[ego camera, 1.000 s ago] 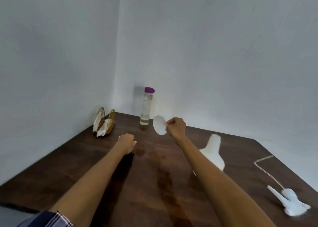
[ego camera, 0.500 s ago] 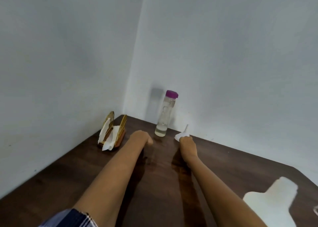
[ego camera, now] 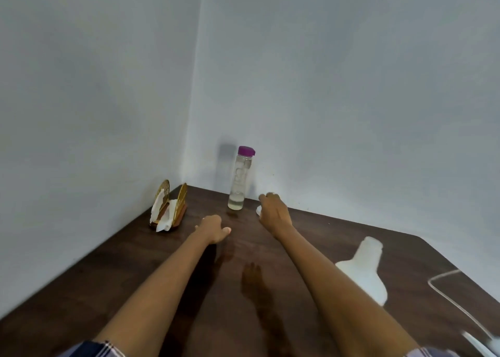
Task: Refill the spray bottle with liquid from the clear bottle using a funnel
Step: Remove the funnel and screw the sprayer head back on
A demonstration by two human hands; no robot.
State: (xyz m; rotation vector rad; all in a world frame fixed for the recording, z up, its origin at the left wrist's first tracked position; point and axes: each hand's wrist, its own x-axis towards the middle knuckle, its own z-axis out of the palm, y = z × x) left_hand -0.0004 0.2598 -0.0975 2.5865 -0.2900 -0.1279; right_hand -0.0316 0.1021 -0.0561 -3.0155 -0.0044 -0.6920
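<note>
My 2 forearms are bare from the wrists back to the bottom edge of the view. My left hand (ego camera: 213,228) shows a pale, light-painted thumbnail. Both hands are without gloves, my right hand (ego camera: 273,212) too. At my left elbow sits a short sleeve (ego camera: 92,349) in dark blue plaid with thin white and reddish lines. A strip of the same plaid cloth (ego camera: 430,352) shows at my right elbow.

We reach both arms up the frame's middle: our left hand (ego camera: 213,228) loosely curled, our right hand (ego camera: 273,210) knuckles-up, fingers hidden.
</note>
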